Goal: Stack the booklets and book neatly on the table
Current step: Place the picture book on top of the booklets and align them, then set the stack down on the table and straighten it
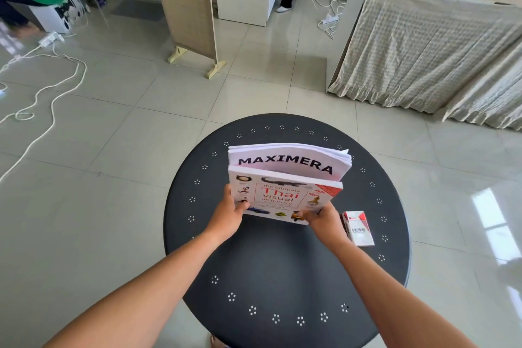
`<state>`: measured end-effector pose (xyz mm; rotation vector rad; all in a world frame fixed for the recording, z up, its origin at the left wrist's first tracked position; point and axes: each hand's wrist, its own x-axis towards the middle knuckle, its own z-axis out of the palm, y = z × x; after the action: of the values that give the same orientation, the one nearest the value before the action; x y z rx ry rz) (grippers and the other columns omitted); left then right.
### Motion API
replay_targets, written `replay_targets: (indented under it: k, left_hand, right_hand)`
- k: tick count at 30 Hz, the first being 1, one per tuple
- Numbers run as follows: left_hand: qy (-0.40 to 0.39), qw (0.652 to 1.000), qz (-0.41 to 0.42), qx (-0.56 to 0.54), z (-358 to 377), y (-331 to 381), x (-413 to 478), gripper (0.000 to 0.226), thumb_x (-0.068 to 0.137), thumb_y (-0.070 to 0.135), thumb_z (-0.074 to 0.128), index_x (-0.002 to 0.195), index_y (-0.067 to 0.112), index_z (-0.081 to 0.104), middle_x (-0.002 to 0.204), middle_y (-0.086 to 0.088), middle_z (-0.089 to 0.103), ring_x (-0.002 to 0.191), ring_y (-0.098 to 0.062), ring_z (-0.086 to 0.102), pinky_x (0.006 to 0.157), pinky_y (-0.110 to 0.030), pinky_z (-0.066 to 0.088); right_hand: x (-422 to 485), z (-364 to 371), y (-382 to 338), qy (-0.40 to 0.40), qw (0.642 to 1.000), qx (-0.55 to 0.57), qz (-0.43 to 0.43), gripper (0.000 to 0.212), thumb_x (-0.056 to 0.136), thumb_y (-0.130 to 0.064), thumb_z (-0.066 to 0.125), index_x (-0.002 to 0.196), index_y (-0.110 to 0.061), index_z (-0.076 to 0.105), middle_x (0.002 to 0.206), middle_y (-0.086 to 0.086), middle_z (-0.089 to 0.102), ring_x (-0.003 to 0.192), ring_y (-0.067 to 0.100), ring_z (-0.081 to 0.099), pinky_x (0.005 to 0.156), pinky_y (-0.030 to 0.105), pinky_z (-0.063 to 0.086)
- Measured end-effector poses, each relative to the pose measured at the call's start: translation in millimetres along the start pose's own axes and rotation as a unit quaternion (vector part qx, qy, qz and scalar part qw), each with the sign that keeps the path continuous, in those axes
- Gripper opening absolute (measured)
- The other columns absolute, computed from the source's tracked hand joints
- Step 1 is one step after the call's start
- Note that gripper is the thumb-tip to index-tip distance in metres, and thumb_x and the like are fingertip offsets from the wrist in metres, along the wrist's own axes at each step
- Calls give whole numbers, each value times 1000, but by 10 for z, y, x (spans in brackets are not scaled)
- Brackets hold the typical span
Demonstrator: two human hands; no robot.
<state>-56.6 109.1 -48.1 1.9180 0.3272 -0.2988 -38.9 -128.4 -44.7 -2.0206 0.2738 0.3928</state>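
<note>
Our left hand [226, 213] and right hand [324, 219] clamp the white Thai dictionary book [282, 200] and white MAXIMERA booklets [288, 159].
A red-and-white cigarette pack [358, 229] lies just right on the round black table [268, 263]; grey tiled floor [113, 135] surrounds.

Upright booklets [288, 159] behind book [282, 200]

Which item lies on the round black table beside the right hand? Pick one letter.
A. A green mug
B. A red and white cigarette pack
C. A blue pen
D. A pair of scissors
B: a red and white cigarette pack lies on the round black table, just right of the right hand, which with the left hand holds the white Thai visual dictionary book.
</note>
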Motion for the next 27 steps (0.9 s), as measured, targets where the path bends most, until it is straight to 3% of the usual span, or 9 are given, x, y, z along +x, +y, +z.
replay_targets:
  k: [6,15,20,25,27]
  left_hand:
    - [43,994,8,99,-13,-94,15,32,97,25,44,128,20,38,134,-2,60,118,-25,59,94,-38,49]
    - [77,991,8,113,24,-225,-36,20,97,28,45,115,20,43,128,0,62,112,-25,60,86,-35,48]
    - [63,988,-1,143,2,-252,-22,23,97,28,43,119,20,43,128,-1,62,111,-26,60,84,-35,47]
    - [73,985,-44,149,-90,-322,-12,22,95,32,46,111,16,49,117,-3,66,89,-23,60,74,-36,49]
    - [76,983,-71,148,-135,-351,6,26,93,34,50,110,15,53,113,-2,66,89,-21,61,67,-32,48]
  right_hand:
    - [34,-19,-16,27,999,-26,-2,28,90,-2,63,115,-14,68,105,-4,70,95,13,60,77,20,45]
    - [52,11,16,20,999,-37,-1,24,89,-9,65,109,-24,67,104,-7,70,97,17,63,82,28,46]
    - [74,2,-72,18,998,-65,2,24,90,-10,64,112,-18,66,95,-9,68,91,17,61,79,28,44]
    - [135,86,-92,-8,996,-79,31,21,90,-16,65,109,-20,56,100,-6,66,93,17,63,78,30,48]
    - [165,148,-104,-22,995,-85,52,18,91,-18,65,107,-19,55,99,-5,65,93,19,64,76,32,49]
